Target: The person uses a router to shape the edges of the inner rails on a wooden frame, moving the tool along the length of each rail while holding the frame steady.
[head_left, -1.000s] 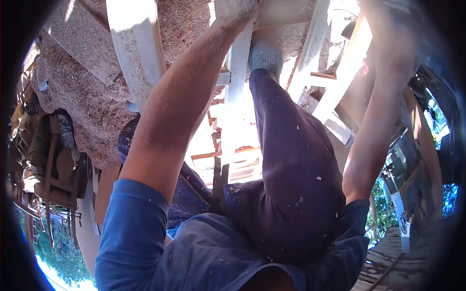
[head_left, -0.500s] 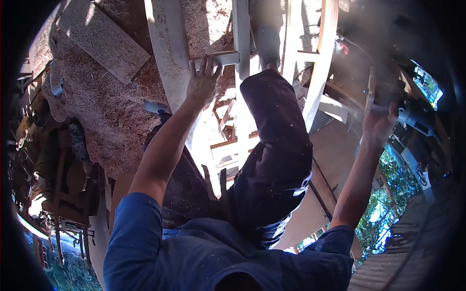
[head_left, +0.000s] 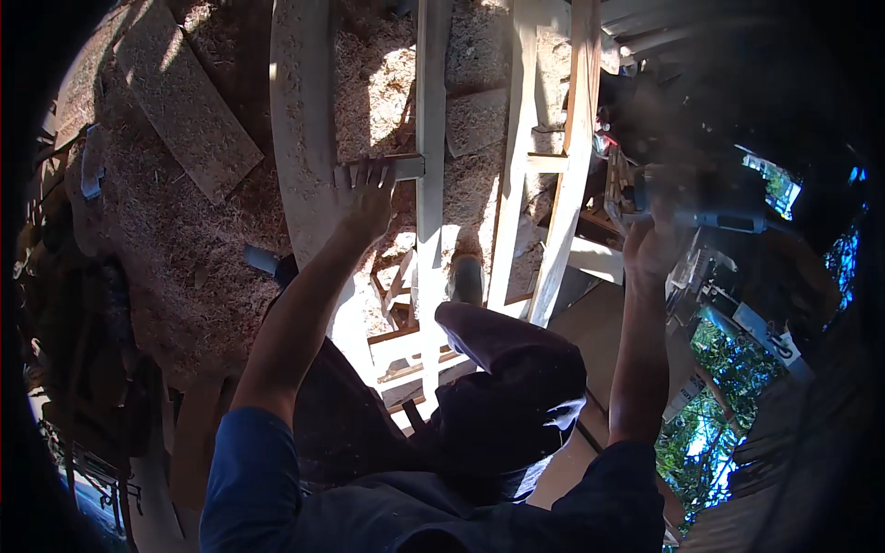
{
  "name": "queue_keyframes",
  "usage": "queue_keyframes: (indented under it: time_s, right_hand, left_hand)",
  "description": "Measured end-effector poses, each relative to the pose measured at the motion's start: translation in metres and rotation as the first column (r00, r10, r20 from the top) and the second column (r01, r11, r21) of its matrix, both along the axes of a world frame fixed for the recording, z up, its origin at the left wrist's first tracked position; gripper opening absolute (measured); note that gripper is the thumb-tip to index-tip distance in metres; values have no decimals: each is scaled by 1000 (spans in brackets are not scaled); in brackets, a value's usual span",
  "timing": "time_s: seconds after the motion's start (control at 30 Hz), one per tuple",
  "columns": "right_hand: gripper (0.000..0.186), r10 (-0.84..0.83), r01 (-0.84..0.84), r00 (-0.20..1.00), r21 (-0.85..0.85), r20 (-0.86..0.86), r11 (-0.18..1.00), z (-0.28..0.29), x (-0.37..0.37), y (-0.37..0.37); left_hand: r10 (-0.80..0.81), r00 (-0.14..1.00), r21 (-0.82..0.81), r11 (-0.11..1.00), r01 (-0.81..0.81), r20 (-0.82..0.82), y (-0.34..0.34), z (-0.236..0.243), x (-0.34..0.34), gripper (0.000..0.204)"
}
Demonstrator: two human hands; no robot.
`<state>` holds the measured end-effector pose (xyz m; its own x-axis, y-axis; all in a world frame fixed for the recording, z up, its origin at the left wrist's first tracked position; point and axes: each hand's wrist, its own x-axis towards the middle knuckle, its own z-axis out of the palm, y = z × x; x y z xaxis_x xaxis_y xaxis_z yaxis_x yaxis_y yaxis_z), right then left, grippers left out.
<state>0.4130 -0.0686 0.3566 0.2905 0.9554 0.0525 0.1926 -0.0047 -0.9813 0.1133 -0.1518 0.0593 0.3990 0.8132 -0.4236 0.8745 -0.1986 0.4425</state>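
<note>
Sawdust and wood shavings (head_left: 175, 230) cover the ground below me, lit hard by the sun in patches, with a flat offcut board (head_left: 184, 106) lying loose on the heap at upper left. From my remote seat I see a wooden frame of pale rails running up the picture: a broad curved plank (head_left: 300, 138) on the left, a narrow upright rail (head_left: 430, 138) beside it, and two more rails (head_left: 553, 157) to the right joined by short rungs. My left hand (head_left: 366, 198) lies flat, fingers spread, on the curved plank just where a short crosspiece (head_left: 396, 166) meets it; it grips nothing, only presses on the wood. My right hand (head_left: 653, 244) is raised at the right side of the frame and is closed around the handle of a dark power tool (head_left: 705, 198) (blurred, so I cannot tell its kind), which sits just right of the outer rail and apart from it. Between the arms my knee in dark trousers (head_left: 516, 387) juts forward, and a boot (head_left: 466, 276) rests down among the rails. Both sleeves are blue. At the lower right, green leaves (head_left: 710, 442) show beyond the edge of the work area, well away from the hands.
</note>
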Motion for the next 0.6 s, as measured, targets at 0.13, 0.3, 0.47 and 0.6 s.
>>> queue_keyframes:
  time_s: [0.13,0.3,0.47,0.6]
  right_hand:
    - [54,20,-18,996,21,-83,1000,-56,9,1]
    - [62,140,-132,988,121,-62,984,-108,73,-12]
    - [64,125,-72,968,236,-217,969,-172,124,-47]
    - [64,97,-20,932,217,-350,976,-201,165,-65]
  left_hand:
    - [-44,981,279,960,-11,189,40,-10,76,92]
    - [-99,995,205,974,99,-11,120,-13,185,115]
    - [-40,990,144,988,60,-135,141,-50,201,128]
    - [13,967,166,986,31,-255,132,-56,217,130]
